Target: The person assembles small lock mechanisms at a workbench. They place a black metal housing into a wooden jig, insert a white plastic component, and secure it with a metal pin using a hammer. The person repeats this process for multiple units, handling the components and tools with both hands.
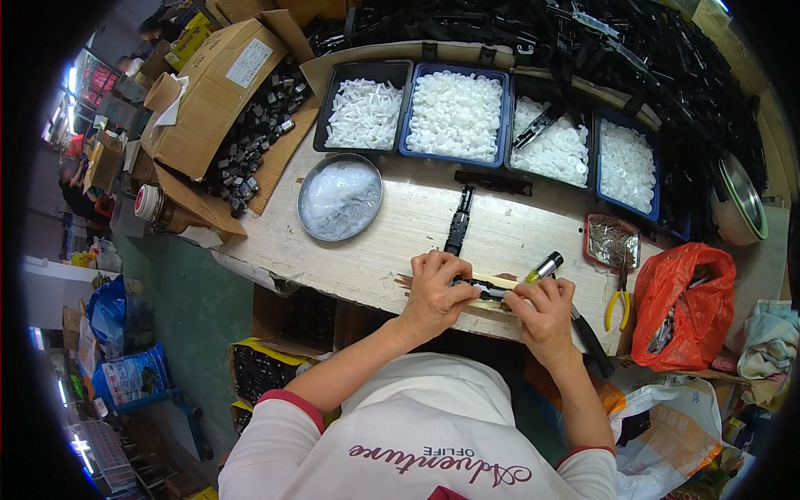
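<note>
At the table's front edge both my hands work on a long black plastic part (493, 292). My left hand (435, 293) pinches its left end. The fingers of my right hand (543, 313) close on its right end, and a small white piece shows between the hands. What else the fingertips cover, I cannot make out. A hammer (590, 340) lies beside my right hand, its shiny head just beyond the knuckles and its black handle hanging past the edge. Another black part (458, 223) lies lengthwise on the table beyond my left hand.
Bins of white plastic pieces (456, 114) line the back, before a heap of black parts (667, 75). A round dish (303, 218) stands left, near a cardboard box (212, 100). Rightward are a red tray of metal pins (612, 242), yellow-handled pliers (618, 308) and a red bag (685, 304).
</note>
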Tool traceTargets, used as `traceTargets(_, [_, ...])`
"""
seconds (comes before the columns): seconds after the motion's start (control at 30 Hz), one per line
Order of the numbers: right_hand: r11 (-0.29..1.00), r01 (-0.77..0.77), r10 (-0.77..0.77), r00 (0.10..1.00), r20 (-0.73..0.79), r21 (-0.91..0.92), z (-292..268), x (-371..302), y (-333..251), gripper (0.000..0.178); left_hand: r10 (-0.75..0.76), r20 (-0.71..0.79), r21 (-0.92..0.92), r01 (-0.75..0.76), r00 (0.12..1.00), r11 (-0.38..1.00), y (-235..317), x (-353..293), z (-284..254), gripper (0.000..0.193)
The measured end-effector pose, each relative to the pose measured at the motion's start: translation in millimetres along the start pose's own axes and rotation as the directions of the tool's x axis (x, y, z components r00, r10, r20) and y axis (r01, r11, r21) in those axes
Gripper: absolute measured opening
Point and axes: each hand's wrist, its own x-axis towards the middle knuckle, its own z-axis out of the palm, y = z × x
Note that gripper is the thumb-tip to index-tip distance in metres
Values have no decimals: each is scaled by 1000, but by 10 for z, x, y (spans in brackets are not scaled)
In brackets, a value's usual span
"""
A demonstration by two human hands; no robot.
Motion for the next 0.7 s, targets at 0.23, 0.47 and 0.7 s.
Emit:
traceTargets(0.23, [990,137,-140,987,80,34,-28,2,88,19,6,43,11,-6,999,1000,-3,28,-29,18])
traceTargets(0.47, [985,149,-161,977,141,92,-82,74,189,19,3,73,-10,-3,997,1000,-11,46,-50,19])
traceTargets(0.7, [985,145,-159,976,150,99,-66,45,180,22,2,89,-3,-2,996,1000,-24,34,-47,19])
